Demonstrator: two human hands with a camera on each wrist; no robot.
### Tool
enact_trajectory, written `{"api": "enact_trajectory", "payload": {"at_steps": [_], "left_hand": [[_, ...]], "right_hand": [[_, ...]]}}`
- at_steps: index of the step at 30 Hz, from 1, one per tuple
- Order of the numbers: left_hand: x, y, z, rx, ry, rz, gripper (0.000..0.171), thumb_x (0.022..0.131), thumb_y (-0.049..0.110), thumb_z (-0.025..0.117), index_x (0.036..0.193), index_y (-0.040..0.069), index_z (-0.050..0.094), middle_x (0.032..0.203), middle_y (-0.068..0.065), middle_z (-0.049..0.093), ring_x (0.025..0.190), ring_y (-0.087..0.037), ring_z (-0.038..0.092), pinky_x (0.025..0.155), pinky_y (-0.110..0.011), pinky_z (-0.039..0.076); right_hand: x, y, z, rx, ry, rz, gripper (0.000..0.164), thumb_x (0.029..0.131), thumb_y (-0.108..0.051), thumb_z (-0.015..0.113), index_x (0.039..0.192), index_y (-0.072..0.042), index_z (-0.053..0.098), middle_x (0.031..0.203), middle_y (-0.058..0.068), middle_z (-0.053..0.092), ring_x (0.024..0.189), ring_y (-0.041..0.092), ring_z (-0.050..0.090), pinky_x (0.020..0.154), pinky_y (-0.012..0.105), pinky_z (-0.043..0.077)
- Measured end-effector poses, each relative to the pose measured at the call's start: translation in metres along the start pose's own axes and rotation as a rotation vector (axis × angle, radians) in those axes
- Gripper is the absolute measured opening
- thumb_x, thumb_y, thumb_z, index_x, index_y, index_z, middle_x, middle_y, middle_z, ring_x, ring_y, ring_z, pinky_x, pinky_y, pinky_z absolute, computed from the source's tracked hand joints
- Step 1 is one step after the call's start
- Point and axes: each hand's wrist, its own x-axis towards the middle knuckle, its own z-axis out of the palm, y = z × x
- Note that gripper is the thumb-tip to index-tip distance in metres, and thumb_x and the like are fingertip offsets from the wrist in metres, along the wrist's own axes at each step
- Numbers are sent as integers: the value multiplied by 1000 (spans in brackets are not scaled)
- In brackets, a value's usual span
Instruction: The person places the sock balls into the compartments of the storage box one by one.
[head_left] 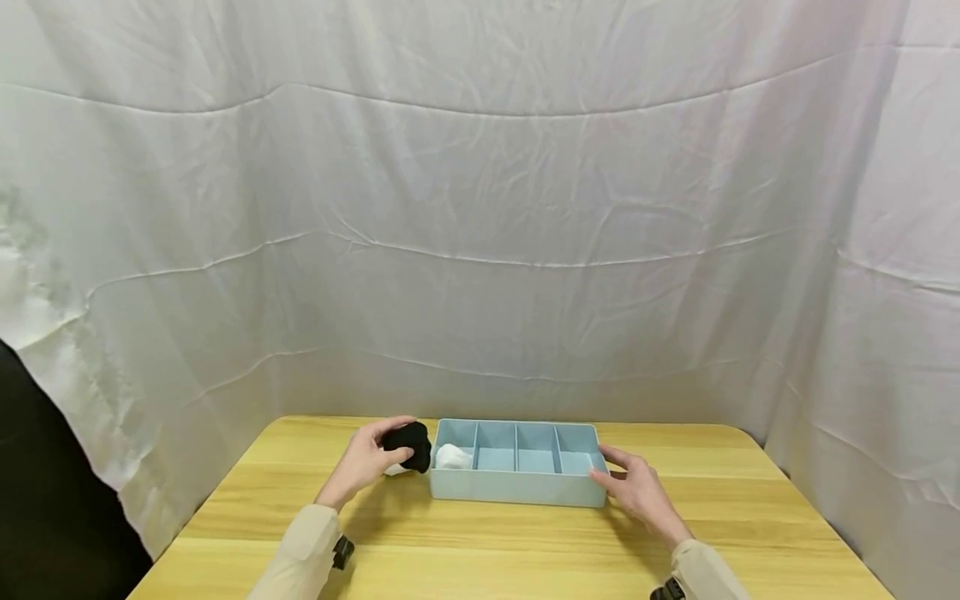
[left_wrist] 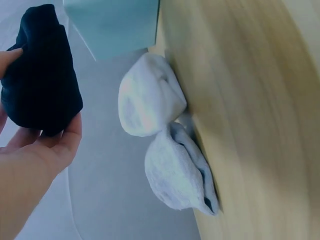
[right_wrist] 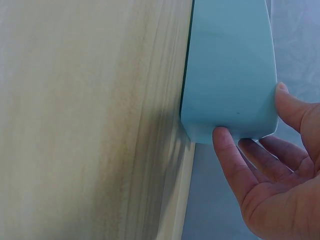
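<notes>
My left hand (head_left: pixel 367 461) grips a black rolled-up sock (head_left: pixel 411 447) just left of the light-blue divided box (head_left: pixel 517 487). In the left wrist view the black sock (left_wrist: pixel 42 75) hangs above the table between thumb and fingers. Two whitish rolled-up socks lie beneath it, one (left_wrist: pixel 150 95) nearer the box and one (left_wrist: pixel 177 170) beside it. Inside the box, a white rolled-up sock (head_left: pixel 453 457) sits in the leftmost compartment. My right hand (head_left: pixel 636 487) holds the box's right end; in the right wrist view the thumb is at the rim and fingertips touch the end wall (right_wrist: pixel 230 90).
The box stands on a wooden table (head_left: pixel 487 550) with rounded far corners. Pale curtains (head_left: pixel 525 250) hang behind and at both sides. Something black (head_left: pixel 52 492) is at the far left edge of the head view.
</notes>
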Motion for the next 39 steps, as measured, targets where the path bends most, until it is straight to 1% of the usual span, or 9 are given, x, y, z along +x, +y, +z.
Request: {"api": "enact_trajectory", "payload": {"at_steps": [5,9,17,23,26,27,33,36,39], "left_hand": [[4,9,6,-81,-14,0,49,81,11,78,128,19,65,122,-7,68,104,-20,63,83,-24,52],[8,13,14,-143,-14,31,49,82,8,77,129,13,64,123,-12,67,105,-23,62,83,-24,52],[17,12,34,-135,40,108,45,83,5,75,126,14,67,125,-12,66,107,-27,64,89,-35,51],[24,11,47,-131,58,156,44,83,3,74,125,13,68,127,-11,62,113,-28,61,99,-36,49],[27,12,52,-136,61,158,42,83,4,75,123,14,69,128,-9,61,116,-27,60,102,-37,48],[27,16,54,-151,61,146,41,83,2,74,122,12,69,128,-10,61,117,-28,59,104,-39,46],[18,53,54,-211,10,111,37,84,-6,70,121,-3,66,128,-21,59,118,-35,57,106,-49,42],[19,55,58,-210,-21,119,37,84,-5,70,121,-5,65,124,-22,59,114,-36,60,102,-50,46],[26,47,67,-218,-38,113,38,84,-5,70,121,-4,65,123,-22,60,112,-37,61,99,-52,47]], "right_hand": [[0,0,0,-5,6,-3,58,95,-19,66,144,3,44,147,26,44,120,44,57,89,41,56],[1,0,0,-4,3,0,58,94,-19,66,144,2,45,146,26,45,120,44,58,88,41,56],[0,-1,1,25,-4,-17,58,95,-17,65,144,4,44,147,28,42,120,45,57,86,40,57],[-1,0,1,27,-1,-23,57,95,-16,65,144,5,44,147,28,42,120,44,57,85,39,57],[-1,-1,1,22,6,-28,57,95,-16,65,143,5,44,147,28,43,119,44,58,85,39,57],[-1,-1,1,22,7,-27,57,95,-17,66,143,4,45,147,28,43,120,44,58,85,39,57],[-1,-1,1,22,1,-15,60,94,-21,67,144,4,44,147,28,42,120,44,57,86,39,57],[-1,-1,0,21,-2,-5,62,94,-23,67,144,3,44,148,27,42,121,44,57,87,40,57],[0,-1,0,16,-7,-2,62,94,-24,67,145,3,43,148,28,42,121,44,57,87,40,57]]}}
